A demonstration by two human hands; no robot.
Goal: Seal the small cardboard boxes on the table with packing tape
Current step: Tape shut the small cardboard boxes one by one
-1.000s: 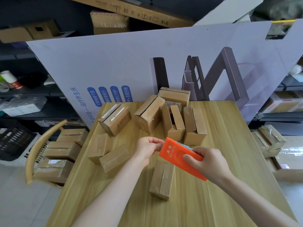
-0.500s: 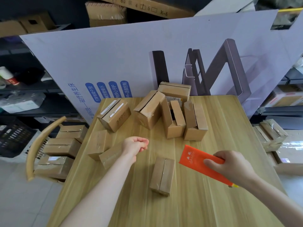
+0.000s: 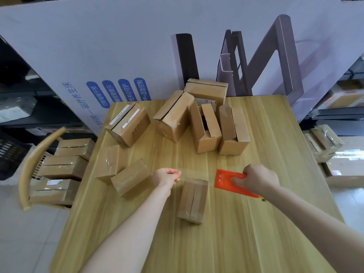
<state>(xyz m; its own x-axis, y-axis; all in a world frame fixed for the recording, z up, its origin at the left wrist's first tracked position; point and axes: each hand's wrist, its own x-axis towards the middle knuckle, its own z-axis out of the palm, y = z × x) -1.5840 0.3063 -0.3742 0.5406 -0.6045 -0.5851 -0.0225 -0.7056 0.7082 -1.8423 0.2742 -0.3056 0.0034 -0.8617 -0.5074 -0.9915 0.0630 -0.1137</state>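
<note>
eight table boxes [image 3: 193, 200], one orange packet [image 3: 226, 181], two hands [image 3: 166, 176]

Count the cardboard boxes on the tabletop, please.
8: one near centre, two taped at the left edge, one labelled far-left, and four clustered at the back. More could hide behind the cluster.

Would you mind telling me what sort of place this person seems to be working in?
Most likely a small stockroom or parcel-packing area. Many small cardboard boxes crowd a wooden table, taped boxes are stacked on a chair, and shelving with cartons flanks a large flattened product carton.
</note>
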